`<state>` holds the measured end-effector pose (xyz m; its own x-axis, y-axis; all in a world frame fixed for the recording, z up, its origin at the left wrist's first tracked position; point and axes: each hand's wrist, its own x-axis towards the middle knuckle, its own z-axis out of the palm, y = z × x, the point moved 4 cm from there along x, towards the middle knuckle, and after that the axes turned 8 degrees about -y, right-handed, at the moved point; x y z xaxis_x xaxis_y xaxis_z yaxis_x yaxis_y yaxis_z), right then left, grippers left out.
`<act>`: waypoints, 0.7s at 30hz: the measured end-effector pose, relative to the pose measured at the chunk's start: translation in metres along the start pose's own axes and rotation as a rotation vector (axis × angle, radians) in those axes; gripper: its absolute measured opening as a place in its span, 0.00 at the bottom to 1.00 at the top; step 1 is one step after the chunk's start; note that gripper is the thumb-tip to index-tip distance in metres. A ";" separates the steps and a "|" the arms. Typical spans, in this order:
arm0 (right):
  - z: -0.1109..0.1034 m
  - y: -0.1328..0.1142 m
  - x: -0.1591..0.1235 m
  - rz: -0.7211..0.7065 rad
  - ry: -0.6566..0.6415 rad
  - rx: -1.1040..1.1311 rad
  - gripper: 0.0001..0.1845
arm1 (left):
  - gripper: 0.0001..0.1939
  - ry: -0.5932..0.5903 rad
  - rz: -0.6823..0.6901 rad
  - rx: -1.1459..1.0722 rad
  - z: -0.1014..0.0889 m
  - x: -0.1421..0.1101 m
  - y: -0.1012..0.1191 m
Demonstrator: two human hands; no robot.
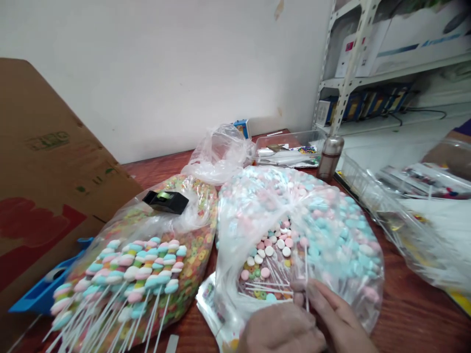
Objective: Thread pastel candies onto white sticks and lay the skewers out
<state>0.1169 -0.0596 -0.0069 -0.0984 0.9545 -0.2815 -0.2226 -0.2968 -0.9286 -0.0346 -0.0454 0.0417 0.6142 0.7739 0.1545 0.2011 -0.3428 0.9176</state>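
Upright between my two hands stands a thin white stick (306,267) with one pink candy piece (303,241) at its top. My right hand (340,316) pinches this stick low down. Right beside it my left hand (281,328) is curled closed, its fingertips close to the stick; what they hold is hidden. Just beyond is the opening of a clear plastic bag (235,235) of pastel candies. Loose pink and white candies (270,245) and several white sticks (265,286) lie in that opening.
Finished-looking candy skewers (136,264) lie on a bag of ring-shaped pieces (198,250) at left, with a black tape dispenser (166,201). A cardboard box (44,147) and blue tray (44,289) flank it. Clear bins (368,196), a bottle (330,159) and shelving (344,83) stand right.
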 end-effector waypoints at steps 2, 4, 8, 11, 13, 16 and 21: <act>-0.013 -0.009 0.014 -0.002 0.063 0.102 0.22 | 0.10 -0.024 0.024 0.062 0.008 0.005 -0.008; -0.033 -0.022 0.029 -0.094 0.162 -0.004 0.20 | 0.14 0.041 0.013 0.247 0.003 0.016 -0.020; -0.039 -0.039 0.059 -0.293 0.084 -0.833 0.11 | 0.19 0.147 -0.201 0.614 -0.027 0.052 -0.047; -0.024 -0.028 0.081 -0.277 0.036 -1.205 0.14 | 0.14 0.117 -0.239 0.742 -0.035 0.076 -0.058; -0.017 -0.022 0.092 -0.259 0.047 -1.234 0.14 | 0.10 0.119 -0.239 0.780 -0.034 0.084 -0.061; -0.015 -0.024 0.097 -0.271 0.034 -1.177 0.12 | 0.09 0.150 -0.245 0.688 -0.031 0.085 -0.062; -0.013 -0.037 0.071 -0.264 -0.246 -0.718 0.10 | 0.12 0.238 -0.379 0.066 -0.029 0.075 -0.069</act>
<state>0.1308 0.0198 0.0041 -0.3592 0.9320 -0.0477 0.4016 0.1083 -0.9094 -0.0248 0.0518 0.0006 0.2966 0.9497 -0.1007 0.4307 -0.0389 0.9016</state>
